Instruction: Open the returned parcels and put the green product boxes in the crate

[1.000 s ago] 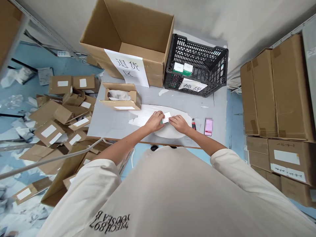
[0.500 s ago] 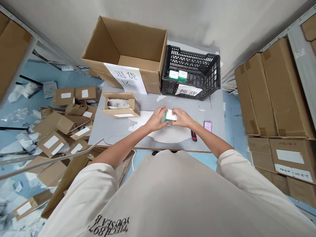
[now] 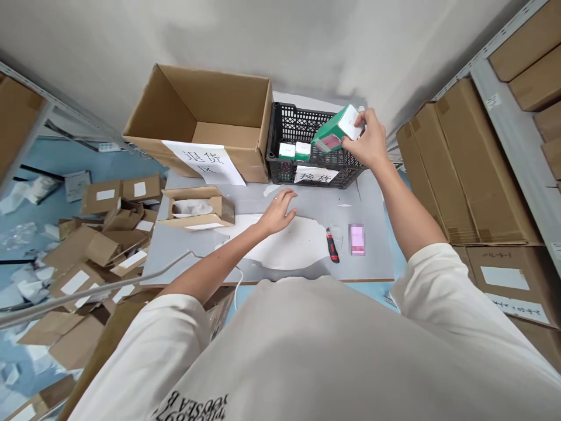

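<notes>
A green and white box (image 3: pixel 335 130) with a pink patch on its side is in my right hand (image 3: pixel 368 140), tilted above the black plastic crate (image 3: pixel 322 114). My fingers grip its white end. Two similar boxes (image 3: pixel 294 151) with white tops stand at the crate's left side. A paper label with handwriting (image 3: pixel 315 175) hangs on the crate's front. My left hand (image 3: pixel 279 213) holds nothing, its fingers apart above the white sheet (image 3: pixel 289 242) on the table.
A large open carton (image 3: pixel 232 131) stands left of the crate; a small opened carton (image 3: pixel 225 209) with white wrapping lies before it. A red and black utility knife (image 3: pixel 332 245) and a pink item (image 3: pixel 357 240) lie at right. Cartons (image 3: pixel 477 164) fill the right shelf.
The green and white box has left the grip of both hands at the table's middle. My right hand has carried it forward and right over the crate, while my left hand has let go.
</notes>
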`<state>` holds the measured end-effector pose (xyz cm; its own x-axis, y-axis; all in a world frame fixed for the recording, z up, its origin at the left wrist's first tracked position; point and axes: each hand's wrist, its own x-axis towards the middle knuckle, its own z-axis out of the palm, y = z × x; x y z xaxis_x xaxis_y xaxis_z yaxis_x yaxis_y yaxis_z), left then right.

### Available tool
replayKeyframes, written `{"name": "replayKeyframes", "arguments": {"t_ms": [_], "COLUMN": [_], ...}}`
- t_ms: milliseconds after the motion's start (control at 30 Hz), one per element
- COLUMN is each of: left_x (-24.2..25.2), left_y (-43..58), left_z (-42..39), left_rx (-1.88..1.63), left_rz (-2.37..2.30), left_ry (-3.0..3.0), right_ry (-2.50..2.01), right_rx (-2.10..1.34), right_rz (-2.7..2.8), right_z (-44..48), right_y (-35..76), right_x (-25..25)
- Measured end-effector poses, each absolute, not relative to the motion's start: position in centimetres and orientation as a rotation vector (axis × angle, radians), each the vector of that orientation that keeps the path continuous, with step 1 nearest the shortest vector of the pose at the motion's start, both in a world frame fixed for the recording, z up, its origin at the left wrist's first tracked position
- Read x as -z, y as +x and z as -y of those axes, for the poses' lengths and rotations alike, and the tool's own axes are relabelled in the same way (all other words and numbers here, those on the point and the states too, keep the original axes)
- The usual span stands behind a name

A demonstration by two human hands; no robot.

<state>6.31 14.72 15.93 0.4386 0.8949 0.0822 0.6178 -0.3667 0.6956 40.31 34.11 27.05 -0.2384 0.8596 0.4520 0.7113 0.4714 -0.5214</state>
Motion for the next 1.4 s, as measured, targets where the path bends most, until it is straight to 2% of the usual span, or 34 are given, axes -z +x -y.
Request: {"name": "replayKeyframes", "arguments": {"t_ms": [167,333,600,867,1200,1400], "left_x": [-15.4,-14.6,-13.9,-13.5,-13.6,-13.9], "left_y": [6.4,5.0,3.6,3.9,3.8,3.3], "left_z": [-14.8,-14.4,-13.9,-14.4,-14.4,-13.7], "left_rx": [-0.565,-0.525,-0.493,-0.47,-0.473,-0.495], "left_rz": [-1.323,-1.395,-1.472,-1.46,-1.434,-1.451], "left_ry": [2.082,2.023,1.952,1.936,1.957,1.95], "right_ry": [-1.403,-1.489,-1.486,-1.495,-1.429,-1.408], "right_rx": [-0.343,-0.562,-0.848,-1.059,-0.959,-0.891], "right_rz": [2.051,2.116,2.156,2.135,2.117,2.162], "right_z": [-39.0,-41.1,-42.8,-44.1,-43.8,-42.9], "right_y": [40.8,39.1,37.6,38.4,38.6,38.3], "right_x": [-22.0,-16.5,-11.7,-10.8,-10.4,-12.3]}}
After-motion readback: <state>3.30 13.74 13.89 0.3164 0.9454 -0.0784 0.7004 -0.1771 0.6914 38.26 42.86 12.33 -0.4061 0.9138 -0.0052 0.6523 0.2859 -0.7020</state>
